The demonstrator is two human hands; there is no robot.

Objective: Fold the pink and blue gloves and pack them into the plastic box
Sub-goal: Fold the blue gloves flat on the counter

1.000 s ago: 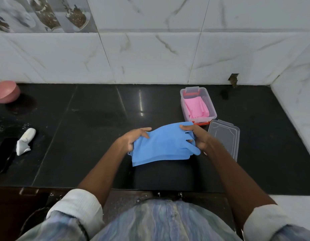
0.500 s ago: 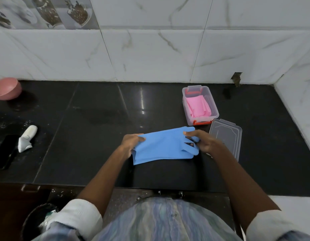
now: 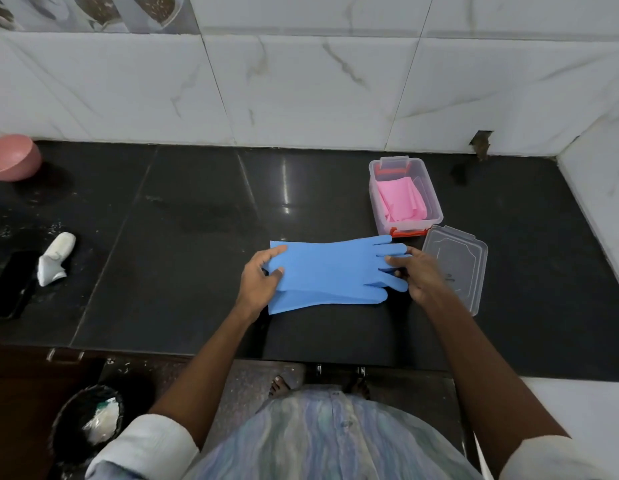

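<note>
The blue gloves point(image 3: 330, 271) lie stacked flat on the black counter, cuffs to the left, fingers to the right. My left hand point(image 3: 259, 282) grips the cuff end, thumb and fingers curled over its edge. My right hand point(image 3: 417, 275) pinches the finger end. Behind the gloves stands the clear plastic box point(image 3: 433, 192) with the folded pink gloves point(image 3: 401, 199) inside. The box's clear lid point(image 3: 455, 268) lies flat on the counter just right of my right hand.
A pink bowl point(image 3: 12, 157) sits at the far left by the wall. A white crumpled object point(image 3: 55, 258) and a dark phone point(image 3: 13, 282) lie at the left. A bin point(image 3: 88, 420) stands on the floor below the counter's front edge point(image 3: 197, 351). Tiled walls close the back and right.
The blue gloves have been lowered and spread flat on the counter. Both hands moved apart to the two ends, and the gloves now lie straighter.
</note>
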